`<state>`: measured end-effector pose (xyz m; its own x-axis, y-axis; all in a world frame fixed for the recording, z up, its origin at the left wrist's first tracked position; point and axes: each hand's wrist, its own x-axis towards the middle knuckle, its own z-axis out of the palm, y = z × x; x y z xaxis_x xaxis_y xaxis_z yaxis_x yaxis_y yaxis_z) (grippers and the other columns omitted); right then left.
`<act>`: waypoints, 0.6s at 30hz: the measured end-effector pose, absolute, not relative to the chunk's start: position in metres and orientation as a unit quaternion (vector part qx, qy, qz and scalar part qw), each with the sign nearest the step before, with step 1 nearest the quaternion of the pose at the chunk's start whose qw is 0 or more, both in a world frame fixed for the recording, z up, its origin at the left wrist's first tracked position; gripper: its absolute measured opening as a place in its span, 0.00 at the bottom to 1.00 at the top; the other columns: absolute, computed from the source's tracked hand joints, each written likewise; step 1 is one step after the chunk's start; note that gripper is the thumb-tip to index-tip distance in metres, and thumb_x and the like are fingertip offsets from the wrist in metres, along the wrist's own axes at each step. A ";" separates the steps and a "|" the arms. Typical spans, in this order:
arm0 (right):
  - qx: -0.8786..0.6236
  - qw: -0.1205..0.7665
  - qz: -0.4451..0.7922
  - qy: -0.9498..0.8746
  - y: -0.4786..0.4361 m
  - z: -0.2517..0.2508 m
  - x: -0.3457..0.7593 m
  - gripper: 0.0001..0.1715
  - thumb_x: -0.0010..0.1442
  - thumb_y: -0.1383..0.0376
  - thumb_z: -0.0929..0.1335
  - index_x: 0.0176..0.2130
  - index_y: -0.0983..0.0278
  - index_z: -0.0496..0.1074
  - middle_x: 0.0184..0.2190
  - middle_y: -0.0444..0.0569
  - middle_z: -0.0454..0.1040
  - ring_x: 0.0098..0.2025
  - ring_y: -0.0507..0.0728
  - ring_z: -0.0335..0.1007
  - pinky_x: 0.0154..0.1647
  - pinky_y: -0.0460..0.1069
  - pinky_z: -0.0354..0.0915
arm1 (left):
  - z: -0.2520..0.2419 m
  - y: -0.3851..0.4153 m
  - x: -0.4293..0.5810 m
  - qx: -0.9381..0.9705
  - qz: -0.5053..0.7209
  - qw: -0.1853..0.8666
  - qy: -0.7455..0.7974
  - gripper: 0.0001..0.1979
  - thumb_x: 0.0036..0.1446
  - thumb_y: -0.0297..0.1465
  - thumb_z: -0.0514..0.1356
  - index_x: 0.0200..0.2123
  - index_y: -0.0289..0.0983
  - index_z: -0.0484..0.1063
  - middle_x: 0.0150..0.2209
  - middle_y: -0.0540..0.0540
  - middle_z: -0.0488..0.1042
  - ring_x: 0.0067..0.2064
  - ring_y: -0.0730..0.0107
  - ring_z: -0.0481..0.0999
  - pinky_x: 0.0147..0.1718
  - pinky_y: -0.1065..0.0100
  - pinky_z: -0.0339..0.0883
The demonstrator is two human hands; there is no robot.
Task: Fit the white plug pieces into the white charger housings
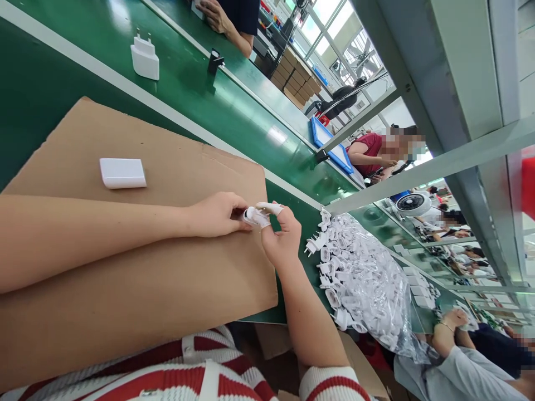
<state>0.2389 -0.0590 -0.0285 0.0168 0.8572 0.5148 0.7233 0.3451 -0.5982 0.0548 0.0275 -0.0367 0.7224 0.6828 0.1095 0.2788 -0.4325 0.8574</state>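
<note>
Near the right edge of the cardboard sheet [179,267], my two hands meet around a small white plastic charger part [252,216]. My left hand [221,214] pinches it from the left, its fingertips partly hidden. From the right, my right hand [284,234] grips the same part between thumb and fingers, with white covers on fingertips. What lies between my hands is too small to make out fully. A white rectangular charger casing [122,173] lies on the cardboard, left of and beyond my hands.
A clear bag [371,273] heaped with white plug parts lies right of my right hand. A white two-pin charger [145,57] stands on the green conveyor belt [184,83]. Across it is a co-worker's hand [215,15]. A metal frame [418,172] crosses at right.
</note>
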 end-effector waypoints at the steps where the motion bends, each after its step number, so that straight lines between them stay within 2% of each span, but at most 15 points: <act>1: -0.565 0.418 0.074 -0.707 -0.058 -0.028 0.239 0.19 0.58 0.71 0.66 0.46 0.55 0.78 0.41 0.47 0.80 0.47 0.59 0.74 0.64 0.60 0.65 | -0.037 0.028 0.055 0.817 0.225 0.442 0.295 0.19 0.51 0.49 0.64 0.35 0.39 0.80 0.33 0.46 0.78 0.37 0.59 0.75 0.36 0.65 0.66; 7: -0.562 0.337 0.026 -0.755 -0.052 -0.021 0.241 0.21 0.54 0.74 0.65 0.43 0.56 0.78 0.36 0.46 0.79 0.42 0.60 0.73 0.65 0.61 0.65 | -0.037 0.028 0.058 0.823 0.217 0.434 0.294 0.18 0.52 0.48 0.63 0.34 0.39 0.79 0.32 0.46 0.77 0.36 0.60 0.74 0.35 0.66 0.65; 9: -0.571 0.339 0.055 -0.745 -0.050 -0.017 0.242 0.20 0.52 0.74 0.66 0.41 0.57 0.79 0.35 0.46 0.79 0.40 0.59 0.73 0.59 0.59 0.68 | -0.036 0.027 0.058 0.825 0.219 0.430 0.293 0.18 0.52 0.47 0.63 0.34 0.39 0.79 0.32 0.46 0.77 0.36 0.60 0.74 0.35 0.66 0.65; 11: -0.582 0.348 0.118 -0.725 -0.049 -0.014 0.243 0.19 0.52 0.73 0.67 0.40 0.57 0.79 0.35 0.45 0.79 0.38 0.58 0.73 0.49 0.55 0.71 | -0.035 0.026 0.058 0.828 0.220 0.430 0.285 0.17 0.52 0.46 0.63 0.33 0.38 0.79 0.31 0.47 0.77 0.35 0.61 0.74 0.35 0.66 0.64; 14: -0.599 0.341 0.160 -0.706 -0.047 -0.011 0.243 0.17 0.51 0.72 0.68 0.39 0.57 0.79 0.36 0.45 0.80 0.38 0.58 0.73 0.41 0.52 0.70 | -0.035 0.025 0.057 0.828 0.220 0.432 0.281 0.17 0.53 0.46 0.63 0.33 0.39 0.79 0.31 0.47 0.77 0.35 0.61 0.74 0.35 0.66 0.64; 18: -0.614 0.345 0.123 -0.699 -0.046 -0.015 0.240 0.15 0.53 0.71 0.69 0.40 0.58 0.79 0.39 0.48 0.80 0.41 0.59 0.73 0.45 0.53 0.70 | -0.037 0.023 0.057 0.832 0.239 0.400 0.300 0.17 0.55 0.47 0.62 0.36 0.40 0.80 0.33 0.47 0.78 0.38 0.59 0.75 0.37 0.65 0.65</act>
<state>0.2404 -0.0462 -0.0153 -0.0078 0.9432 0.3320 0.7740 0.2159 -0.5952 0.0573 0.0231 -0.0372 0.7060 0.6902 0.1589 0.3073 -0.5007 0.8092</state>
